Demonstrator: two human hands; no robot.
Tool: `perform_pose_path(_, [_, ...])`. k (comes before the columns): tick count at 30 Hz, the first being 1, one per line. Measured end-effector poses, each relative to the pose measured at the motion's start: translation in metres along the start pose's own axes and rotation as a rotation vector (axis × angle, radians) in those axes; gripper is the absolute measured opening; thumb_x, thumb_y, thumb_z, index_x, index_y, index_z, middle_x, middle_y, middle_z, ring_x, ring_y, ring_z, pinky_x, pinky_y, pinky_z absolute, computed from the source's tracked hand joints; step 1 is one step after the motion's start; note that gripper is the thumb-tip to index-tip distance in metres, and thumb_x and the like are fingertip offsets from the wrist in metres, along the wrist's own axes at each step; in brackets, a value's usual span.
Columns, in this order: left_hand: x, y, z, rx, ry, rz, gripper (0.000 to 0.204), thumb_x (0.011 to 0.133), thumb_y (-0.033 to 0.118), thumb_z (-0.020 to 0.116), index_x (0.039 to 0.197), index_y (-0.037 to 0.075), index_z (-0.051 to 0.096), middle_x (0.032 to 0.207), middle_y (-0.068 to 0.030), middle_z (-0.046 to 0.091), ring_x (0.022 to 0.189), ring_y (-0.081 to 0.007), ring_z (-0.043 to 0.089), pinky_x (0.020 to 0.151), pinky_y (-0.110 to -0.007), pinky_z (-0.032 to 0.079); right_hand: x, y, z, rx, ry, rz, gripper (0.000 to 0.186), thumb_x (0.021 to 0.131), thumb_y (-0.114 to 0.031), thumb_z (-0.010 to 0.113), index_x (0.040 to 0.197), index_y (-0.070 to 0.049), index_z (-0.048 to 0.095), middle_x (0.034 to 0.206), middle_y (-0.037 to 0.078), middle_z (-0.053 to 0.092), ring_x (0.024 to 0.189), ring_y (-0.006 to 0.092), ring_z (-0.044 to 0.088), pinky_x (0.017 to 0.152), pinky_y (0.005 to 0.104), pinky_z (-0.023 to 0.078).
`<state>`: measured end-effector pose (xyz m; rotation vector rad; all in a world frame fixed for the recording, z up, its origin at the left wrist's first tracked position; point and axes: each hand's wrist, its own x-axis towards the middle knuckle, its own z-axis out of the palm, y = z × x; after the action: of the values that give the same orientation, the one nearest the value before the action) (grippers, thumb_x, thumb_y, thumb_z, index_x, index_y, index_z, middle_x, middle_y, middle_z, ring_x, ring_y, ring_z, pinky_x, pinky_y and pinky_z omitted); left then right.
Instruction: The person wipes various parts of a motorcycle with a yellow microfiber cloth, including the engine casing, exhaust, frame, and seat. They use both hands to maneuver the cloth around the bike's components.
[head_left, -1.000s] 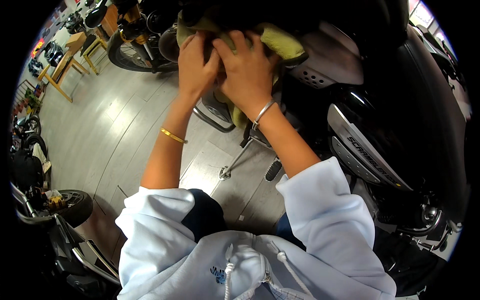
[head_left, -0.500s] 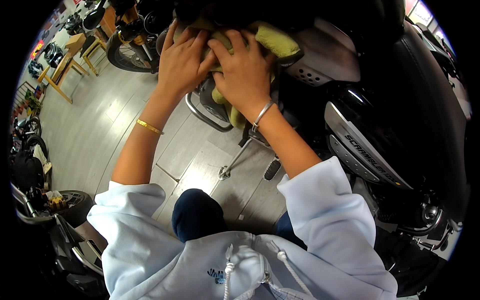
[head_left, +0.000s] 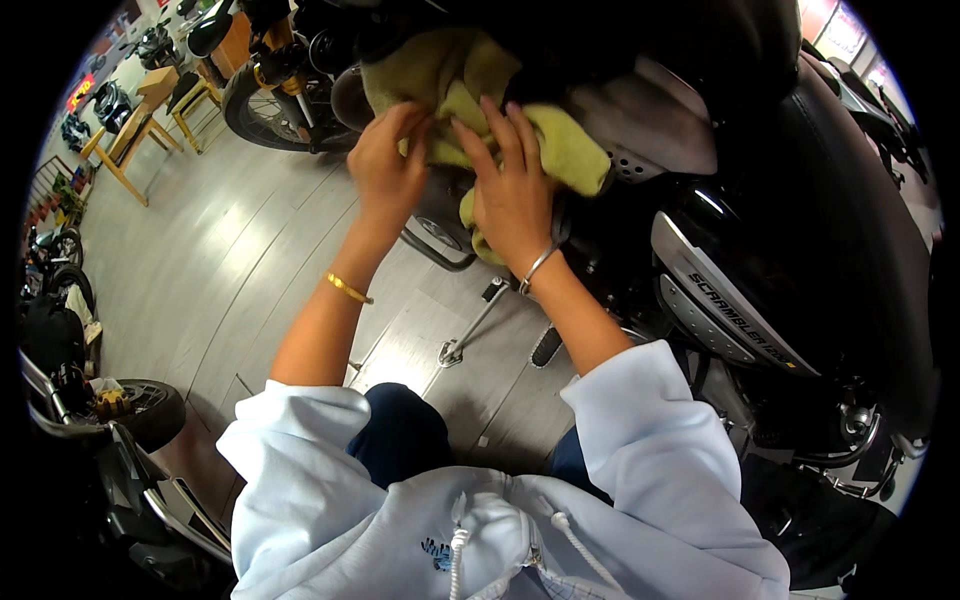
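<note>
A crumpled yellow-green cloth (head_left: 572, 150) lies bunched against the side of a black motorcycle (head_left: 850, 190), under both of my hands. My left hand (head_left: 388, 165) has its fingers curled together at the cloth's near left edge, pinching a bit of it. On the cloth's middle rests my right hand (head_left: 515, 200), its fingers stretched and slightly spread over the folds. Part of the cloth hangs below the right palm. Much of the motorcycle part behind the cloth is hidden.
Below the hands are a metal guard bar (head_left: 435, 252), a lowered side stand (head_left: 472, 325) and a foot peg (head_left: 545, 347). A motorcycle wheel (head_left: 262, 108) stands ahead left, beyond it a wooden bench (head_left: 125, 150). Another motorcycle (head_left: 140, 490) is at lower left.
Both hands have drawn back toward me and to the right, uncovering more of the cloth. The left fingers have gone from spread on the cloth to curled at its edge.
</note>
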<state>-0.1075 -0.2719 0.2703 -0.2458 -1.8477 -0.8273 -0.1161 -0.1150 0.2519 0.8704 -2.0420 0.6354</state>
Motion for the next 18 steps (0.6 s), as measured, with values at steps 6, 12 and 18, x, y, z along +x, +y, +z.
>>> perform_pose_path(6, [0.009, -0.004, -0.002, 0.121, 0.055, 0.02, 0.033, 0.086, 0.022, 0.065, 0.11, -0.001, 0.06, 0.109, -0.0208, 0.062, 0.102, -0.0368, 0.059, 0.088, -0.044, 0.045, 0.002, 0.004, 0.007, 0.07, 0.011, 0.021, 0.064, 0.07, 0.0, 0.063, 0.13, -0.02, 0.055, 0.138, 0.004, 0.046, 0.135, 0.0306, 0.037, 0.107, 0.0432, 0.036])
perform_pose_path(12, [0.018, -0.013, 0.035, 0.167, 0.026, 0.173, 0.036, 0.095, 0.022, 0.049, 0.121, -0.003, 0.056, 0.127, -0.0181, 0.055, 0.123, -0.039, 0.046, 0.106, -0.045, 0.034, 0.018, -0.002, 0.024, -0.033, 0.104, 0.029, 0.067, 0.074, -0.001, 0.061, 0.137, -0.019, 0.05, 0.143, -0.001, 0.042, 0.141, 0.0296, 0.029, 0.11, 0.043, 0.034])
perform_pose_path(18, [-0.013, -0.011, 0.05, 0.095, 0.137, 0.107, 0.032, 0.097, 0.012, 0.045, 0.123, -0.003, 0.055, 0.133, -0.0191, 0.051, 0.135, -0.04, 0.035, 0.109, -0.045, 0.031, -0.009, -0.003, 0.037, -0.031, 0.003, 0.106, 0.058, 0.084, -0.011, 0.056, 0.14, -0.023, 0.048, 0.149, -0.001, 0.039, 0.14, 0.0268, 0.033, 0.112, 0.0429, 0.031])
